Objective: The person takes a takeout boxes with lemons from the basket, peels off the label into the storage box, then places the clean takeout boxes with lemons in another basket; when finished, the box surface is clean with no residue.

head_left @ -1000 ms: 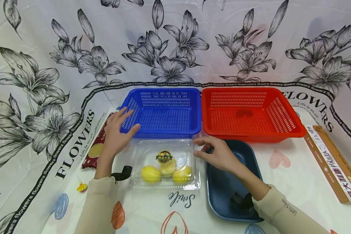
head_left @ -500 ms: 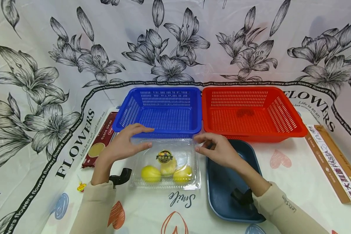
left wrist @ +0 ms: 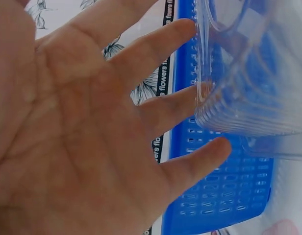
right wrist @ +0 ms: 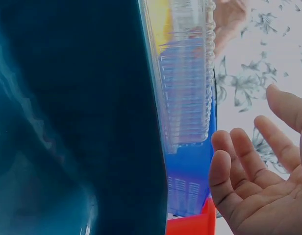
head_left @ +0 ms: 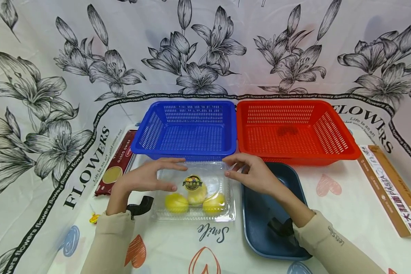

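Observation:
A clear plastic clamshell box (head_left: 209, 179) with a round black and gold label sits closed on the table. Inside it lie three yellow fruits (head_left: 176, 203). My left hand (head_left: 145, 177) is over the box's left side, thumb and fingers spread apart; in the left wrist view, its fingertips (left wrist: 220, 147) reach the ribbed side wall. At the far right corner of the box is my right hand (head_left: 253, 173), its fingers loosely bent with nothing between them. The right wrist view shows those fingertips (right wrist: 220, 164) beside the box's end, apart from it.
Behind the box stand a blue basket (head_left: 193, 155) and a red basket (head_left: 294, 156), side by side. A dark blue tray (head_left: 270, 236) lies under my right forearm. A maroon packet (head_left: 118, 163) is at left, near a small yellow trinket (head_left: 94, 218). Long pasta boxes (head_left: 390, 190) lie at right.
My left hand has come down and rightward from the blue basket's left end to the left side of the clamshell box. My right hand has shifted only slightly.

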A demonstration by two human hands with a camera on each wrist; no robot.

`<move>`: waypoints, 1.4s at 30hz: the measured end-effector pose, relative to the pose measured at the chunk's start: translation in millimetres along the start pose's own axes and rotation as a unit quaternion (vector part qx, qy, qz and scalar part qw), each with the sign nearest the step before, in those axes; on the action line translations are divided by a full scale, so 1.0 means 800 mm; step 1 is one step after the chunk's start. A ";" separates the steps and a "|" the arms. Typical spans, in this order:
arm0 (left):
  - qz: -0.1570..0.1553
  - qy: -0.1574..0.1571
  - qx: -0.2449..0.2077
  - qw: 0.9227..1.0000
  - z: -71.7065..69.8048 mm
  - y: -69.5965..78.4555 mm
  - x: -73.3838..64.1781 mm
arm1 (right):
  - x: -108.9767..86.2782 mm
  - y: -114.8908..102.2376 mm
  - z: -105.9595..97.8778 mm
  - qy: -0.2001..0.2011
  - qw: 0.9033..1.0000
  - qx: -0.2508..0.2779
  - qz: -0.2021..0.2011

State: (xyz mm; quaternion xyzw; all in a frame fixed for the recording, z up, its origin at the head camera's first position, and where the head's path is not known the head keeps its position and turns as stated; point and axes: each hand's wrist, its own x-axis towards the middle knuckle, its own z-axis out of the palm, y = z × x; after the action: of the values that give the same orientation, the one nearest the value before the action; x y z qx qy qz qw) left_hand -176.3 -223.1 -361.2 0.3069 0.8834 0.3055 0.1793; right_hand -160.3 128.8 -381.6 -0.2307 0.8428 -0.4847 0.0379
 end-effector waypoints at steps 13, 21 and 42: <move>0.009 -0.043 -0.006 0.999 -0.005 -0.010 0.007 | 0.019 -0.014 0.014 -0.040 0.998 0.000 -0.046; 0.007 -0.050 -0.002 0.999 -0.007 -0.011 0.009 | 0.049 -0.025 0.037 -0.115 0.991 -0.023 -0.064; -0.001 -0.049 -0.006 0.999 -0.005 -0.014 0.009 | 0.068 -0.034 0.073 -0.177 0.962 -0.201 -0.059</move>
State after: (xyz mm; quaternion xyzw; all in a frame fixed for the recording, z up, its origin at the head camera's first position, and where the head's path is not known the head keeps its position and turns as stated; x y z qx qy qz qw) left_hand -188.7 -227.6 -366.3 0.3197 0.8720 0.2955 0.2239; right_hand -182.1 47.7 -381.4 -0.3653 0.8875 -0.2584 0.1103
